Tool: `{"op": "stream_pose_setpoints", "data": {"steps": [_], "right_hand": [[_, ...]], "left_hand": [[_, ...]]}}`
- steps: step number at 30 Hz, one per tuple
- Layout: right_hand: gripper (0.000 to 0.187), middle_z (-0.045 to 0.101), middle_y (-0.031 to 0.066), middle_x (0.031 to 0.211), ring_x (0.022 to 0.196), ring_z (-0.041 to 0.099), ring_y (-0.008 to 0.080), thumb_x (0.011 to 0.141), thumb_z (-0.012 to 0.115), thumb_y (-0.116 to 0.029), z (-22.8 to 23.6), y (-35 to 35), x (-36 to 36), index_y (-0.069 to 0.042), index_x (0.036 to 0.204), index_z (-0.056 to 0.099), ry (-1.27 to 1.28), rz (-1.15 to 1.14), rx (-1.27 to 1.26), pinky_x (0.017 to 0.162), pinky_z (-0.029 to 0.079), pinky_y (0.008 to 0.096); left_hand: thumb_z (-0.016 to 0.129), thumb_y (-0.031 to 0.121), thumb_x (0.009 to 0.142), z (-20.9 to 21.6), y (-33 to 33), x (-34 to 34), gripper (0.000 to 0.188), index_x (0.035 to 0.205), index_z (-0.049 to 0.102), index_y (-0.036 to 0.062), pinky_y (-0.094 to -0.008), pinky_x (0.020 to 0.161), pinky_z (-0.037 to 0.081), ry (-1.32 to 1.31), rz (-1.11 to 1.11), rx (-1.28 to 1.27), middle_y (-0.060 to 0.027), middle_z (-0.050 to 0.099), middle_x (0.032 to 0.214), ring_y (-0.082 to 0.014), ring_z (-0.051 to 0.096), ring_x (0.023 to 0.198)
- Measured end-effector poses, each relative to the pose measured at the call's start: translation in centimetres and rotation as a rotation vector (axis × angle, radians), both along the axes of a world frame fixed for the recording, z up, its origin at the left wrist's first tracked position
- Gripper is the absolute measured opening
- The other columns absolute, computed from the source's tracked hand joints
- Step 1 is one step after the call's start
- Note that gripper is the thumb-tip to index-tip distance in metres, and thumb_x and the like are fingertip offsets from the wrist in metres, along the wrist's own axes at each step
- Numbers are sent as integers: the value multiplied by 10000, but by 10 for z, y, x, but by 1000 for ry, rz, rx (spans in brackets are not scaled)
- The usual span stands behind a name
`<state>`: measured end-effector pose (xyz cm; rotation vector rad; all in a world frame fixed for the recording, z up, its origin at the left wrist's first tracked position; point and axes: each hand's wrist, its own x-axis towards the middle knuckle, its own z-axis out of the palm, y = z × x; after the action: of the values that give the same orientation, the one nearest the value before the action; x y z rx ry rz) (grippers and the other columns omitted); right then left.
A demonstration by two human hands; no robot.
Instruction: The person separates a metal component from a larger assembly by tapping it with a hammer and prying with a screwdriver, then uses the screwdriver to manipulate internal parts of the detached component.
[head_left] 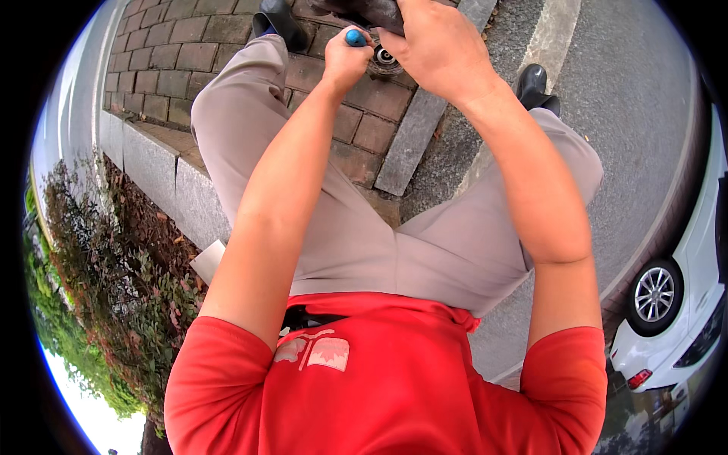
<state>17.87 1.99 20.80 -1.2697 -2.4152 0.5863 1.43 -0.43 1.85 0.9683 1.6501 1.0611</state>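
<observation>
At the top of the head view, my left hand (345, 64) is closed around a tool with a blue rounded handle (355, 38); its working end is hidden. My right hand (447, 57) grips a dark, rough-looking object (371, 10) cut off by the upper edge, its kind unclear. Between the two hands shows a round metal part with rings (385, 58), like a wheel hub or bearing, partly covered by my fingers. I cannot tell whether the tool touches it.
Brown paving bricks (205, 30) lie beneath, with a grey kerb stone (413, 140) and asphalt (607, 83) to the right. My black shoes (282, 23) stand apart. Shrubs (114, 258) grow at the left behind a stone edging (152, 155). A white car (690, 303) stands at the far right.
</observation>
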Motion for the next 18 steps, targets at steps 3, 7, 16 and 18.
{"op": "stream_pose_setpoints", "data": {"steps": [3, 7, 16, 18], "right_hand": [[314, 686, 235, 893, 891, 673, 418, 871, 697, -241, -16, 2, -14, 6, 1002, 553, -255, 11, -220, 753, 538, 514], [286, 709, 207, 946, 926, 689, 384, 881, 684, -248, -15, 5, -7, -7, 1003, 591, -244, -19, -174, 778, 552, 489], [333, 672, 289, 960, 975, 658, 438, 846, 690, -244, 7, 27, 27, 34, 1005, 599, -100, -217, -366, 837, 518, 490], [324, 673, 286, 952, 972, 659, 435, 848, 684, -239, 11, 29, 28, 35, 1001, 603, -73, -227, -387, 834, 518, 488]], "left_hand": [[694, -13, 722, -17, 0, -19, 179, 899, 695, 15, -303, 700, 509, 18, 23, 26, -22, 701, 842, -117, 616, 757], [665, -86, 717, -9, 3, -20, 215, 895, 650, 34, -278, 672, 497, -290, 115, -10, -19, 663, 866, -122, 615, 754], [610, -136, 699, 1, -6, -31, 267, 913, 607, 25, -289, 632, 519, -311, -41, -132, -122, 687, 903, -197, 662, 782], [609, -127, 682, 2, -6, -31, 279, 912, 614, 31, -316, 702, 529, -308, -38, -77, -118, 695, 933, -197, 665, 832]]}}
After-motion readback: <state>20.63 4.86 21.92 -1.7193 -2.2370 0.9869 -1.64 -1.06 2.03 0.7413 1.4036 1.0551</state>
